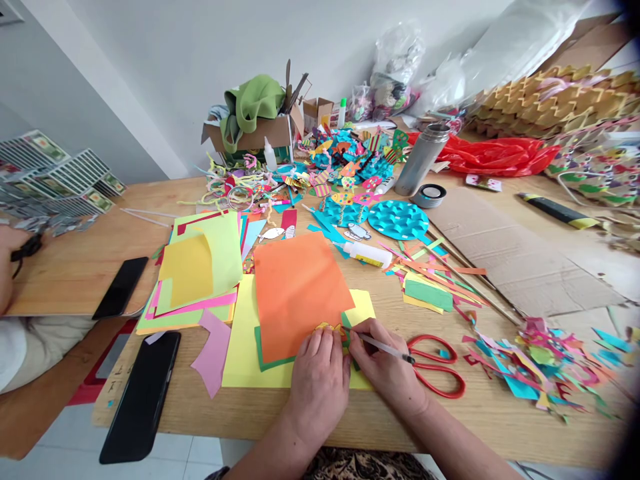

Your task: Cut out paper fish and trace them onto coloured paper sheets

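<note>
My right hand (pixel 385 360) is closed around a pen (pixel 383 348) with a pale barrel and dark end, its tip near the right edge of a small yellow paper cutout (pixel 329 327). My left hand (pixel 321 377) lies over that cutout, its fingers together and flat, pressing it down. Most of the cutout is hidden under the fingertips. Beneath both is an orange sheet (pixel 300 287), on top of a green sheet (pixel 267 359) and a larger yellow sheet (pixel 245 333). Red-handled scissors (pixel 439 367) rest beside my right hand, their blades hidden by it.
A stack of coloured paper (pixel 220 267) and a black phone (pixel 143 400) are at left. White glue bottle (pixel 369 255), blue egg-tray disc (pixel 399 220) and steel flask (pixel 423 160) stand beyond. Paper scraps (pixel 535 367) and cardboard (pixel 520 253) lie right. Another person's arm (pixel 45 393) is at far left.
</note>
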Demonstrator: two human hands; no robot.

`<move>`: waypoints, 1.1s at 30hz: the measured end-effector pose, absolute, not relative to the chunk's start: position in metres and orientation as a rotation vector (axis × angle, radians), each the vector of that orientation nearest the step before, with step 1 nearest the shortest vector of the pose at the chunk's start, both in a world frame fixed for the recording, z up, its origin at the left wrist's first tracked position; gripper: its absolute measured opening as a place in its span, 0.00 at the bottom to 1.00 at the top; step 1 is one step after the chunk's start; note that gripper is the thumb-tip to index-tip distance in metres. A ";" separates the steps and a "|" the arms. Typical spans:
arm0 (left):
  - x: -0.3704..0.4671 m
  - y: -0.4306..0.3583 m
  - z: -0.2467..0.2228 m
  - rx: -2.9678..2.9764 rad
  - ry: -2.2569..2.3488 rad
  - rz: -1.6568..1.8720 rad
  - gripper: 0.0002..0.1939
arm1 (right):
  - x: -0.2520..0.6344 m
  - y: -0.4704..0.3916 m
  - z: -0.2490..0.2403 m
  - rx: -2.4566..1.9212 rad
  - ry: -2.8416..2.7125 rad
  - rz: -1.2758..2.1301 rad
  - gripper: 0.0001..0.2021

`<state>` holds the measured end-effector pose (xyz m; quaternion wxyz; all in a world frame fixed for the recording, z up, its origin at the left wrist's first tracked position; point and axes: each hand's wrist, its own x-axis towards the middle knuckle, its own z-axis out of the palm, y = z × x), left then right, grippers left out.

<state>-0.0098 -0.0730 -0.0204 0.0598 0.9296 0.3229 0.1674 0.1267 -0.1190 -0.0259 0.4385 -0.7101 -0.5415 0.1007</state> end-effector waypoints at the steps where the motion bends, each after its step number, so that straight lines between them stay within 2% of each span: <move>1: -0.010 -0.073 -0.020 2.817 0.977 0.507 0.17 | 0.127 -0.119 -0.026 -1.767 -1.341 0.251 0.04; 33: -0.010 -0.074 -0.020 2.851 0.972 0.489 0.17 | 0.125 -0.121 -0.022 -1.760 -1.429 0.233 0.05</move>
